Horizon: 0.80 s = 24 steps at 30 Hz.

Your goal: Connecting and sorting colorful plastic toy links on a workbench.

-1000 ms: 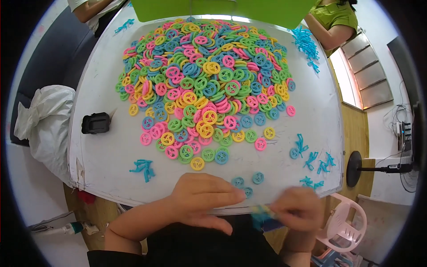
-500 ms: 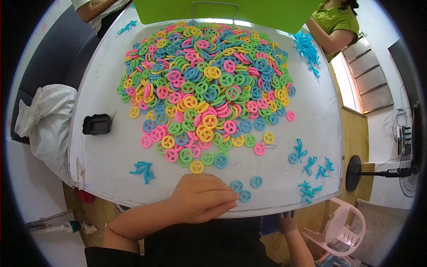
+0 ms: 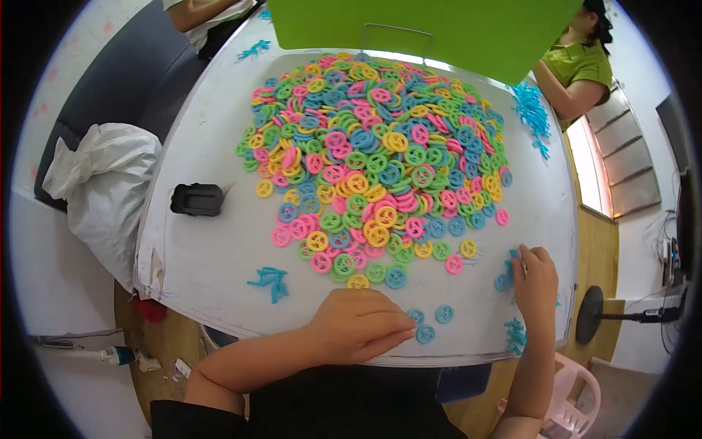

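A large heap of toy wheels (image 3: pixel 373 157) in pink, yellow, green and blue covers the middle of the white table. My left hand (image 3: pixel 363 325) rests at the near edge with its fingers pressed together; whatever may be in them is hidden. Its fingertips are next to several loose blue wheels (image 3: pixel 444 314). Farther right, my right hand (image 3: pixel 537 282) reaches over the table, thumb and fingers pinching at a small branched blue plastic piece (image 3: pixel 513 257). Beside that hand lies another blue wheel (image 3: pixel 501 282). More branched blue pieces (image 3: pixel 515 335) lie near its wrist.
A black plastic tray (image 3: pixel 197 200) and a small bunch of blue pieces (image 3: pixel 269 282) lie on the left. A green board (image 3: pixel 417 33) stands behind the heap. At the far right, a person in a green shirt (image 3: pixel 581 69) is beside a blue pile (image 3: pixel 531 113). Another person's arm (image 3: pixel 197 13) shows far left.
My right hand has come up from below the table's edge to the blue pieces on the right. My left hand keeps its closed pose by the blue wheels. The whole view has shifted.
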Each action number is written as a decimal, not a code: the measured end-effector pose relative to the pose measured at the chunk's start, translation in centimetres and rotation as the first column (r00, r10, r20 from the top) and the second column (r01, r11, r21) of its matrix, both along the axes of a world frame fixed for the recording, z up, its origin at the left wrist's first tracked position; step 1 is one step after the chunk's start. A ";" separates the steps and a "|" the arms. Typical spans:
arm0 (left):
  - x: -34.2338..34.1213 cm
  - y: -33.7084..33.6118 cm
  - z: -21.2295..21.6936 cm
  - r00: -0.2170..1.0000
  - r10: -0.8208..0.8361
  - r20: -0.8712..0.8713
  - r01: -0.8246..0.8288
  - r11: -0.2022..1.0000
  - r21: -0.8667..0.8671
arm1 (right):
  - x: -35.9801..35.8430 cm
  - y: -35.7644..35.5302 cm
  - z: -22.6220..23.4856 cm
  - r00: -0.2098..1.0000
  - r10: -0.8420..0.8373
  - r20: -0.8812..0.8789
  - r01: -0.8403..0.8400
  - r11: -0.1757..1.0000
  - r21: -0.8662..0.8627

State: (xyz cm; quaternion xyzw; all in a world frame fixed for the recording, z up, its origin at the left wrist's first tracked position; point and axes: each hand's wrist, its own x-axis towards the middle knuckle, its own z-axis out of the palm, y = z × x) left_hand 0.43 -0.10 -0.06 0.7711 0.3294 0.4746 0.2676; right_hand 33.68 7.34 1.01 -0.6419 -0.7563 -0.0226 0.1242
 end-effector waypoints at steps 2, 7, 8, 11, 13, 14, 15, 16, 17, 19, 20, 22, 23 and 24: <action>-0.1 -0.2 0.0 1.000 -0.014 -0.006 0.014 0.999 -0.032 | -0.6 0.3 -0.5 0.992 -0.098 0.081 0.105 0.991 -0.088; -0.2 -0.3 0.2 0.999 -0.034 -0.036 0.033 0.999 -0.023 | 0.1 1.5 -0.8 0.995 -0.069 -0.071 0.062 0.994 -0.091; -0.1 -0.3 0.1 0.999 -0.040 -0.037 0.039 0.999 -0.023 | 0.3 1.7 -0.9 0.994 -0.063 -0.086 0.056 0.995 -0.087; -0.1 -0.2 0.1 0.998 -0.035 -0.048 0.034 0.999 -0.024 | 0.3 2.7 -0.9 0.995 -0.075 -0.069 0.070 0.995 -0.076; 0.0 -0.1 0.1 0.998 -0.039 -0.044 0.037 0.999 -0.024 | 0.8 3.1 -0.6 0.996 -0.022 -0.082 0.018 0.999 -0.045; 0.0 0.0 0.0 0.998 -0.039 -0.039 0.038 0.999 -0.024 | 0.7 3.3 -0.2 0.995 0.034 -0.093 -0.035 0.999 -0.013; -0.1 0.0 0.0 0.998 -0.038 -0.043 0.037 0.999 -0.023 | 0.3 2.9 0.6 0.995 0.036 -0.097 -0.037 0.999 -0.012; -0.2 -0.1 -0.1 1.000 -0.010 -0.027 0.009 0.998 -0.055 | -1.1 2.4 2.4 0.966 0.051 -0.254 -0.045 0.998 0.033; -0.3 -0.4 -0.1 1.000 0.017 -0.009 -0.018 0.996 -0.087 | -2.1 1.8 3.8 0.912 0.071 -0.403 -0.044 0.996 0.076; -0.4 -0.1 0.4 1.000 0.019 0.024 -0.016 0.995 -0.095 | -2.8 -0.4 5.1 0.668 0.048 -0.743 -0.145 0.987 -0.067; -0.5 0.0 0.5 0.998 0.032 0.049 -0.027 0.994 -0.108 | -4.1 -1.6 5.0 0.528 0.022 -0.849 -0.227 0.967 -0.116; -0.1 0.3 1.0 0.994 0.032 0.102 -0.018 0.992 -0.127 | -7.4 -3.9 4.7 0.372 0.136 -0.918 -0.465 0.883 -0.058; -0.1 0.2 1.1 0.988 0.043 0.148 -0.021 0.988 -0.151 | -9.3 -5.2 4.6 0.240 -0.025 -0.970 -0.486 0.862 -0.143; 0.0 0.1 1.0 0.988 0.038 0.153 -0.014 0.988 -0.151 | -10.4 -6.3 4.1 0.160 -0.092 -0.983 -0.544 0.823 -0.165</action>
